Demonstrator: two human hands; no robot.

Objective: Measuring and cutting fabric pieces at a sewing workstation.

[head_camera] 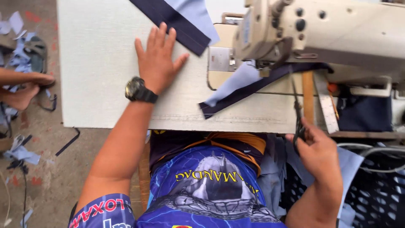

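My left hand (157,63) lies flat, fingers spread, on the pale counter (97,63) beside a navy-edged fabric strip (181,21). My right hand (318,152) grips dark scissors (297,114), blades pointing toward the sewing machine (329,29).

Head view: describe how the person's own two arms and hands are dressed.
Both forearms are bare. The left hand has a chunky black wristwatch with a dark round face strapped at the wrist. The left upper arm ends in a short blue sleeve with red and white lettering. The right hand wears nothing visible; no rings show.
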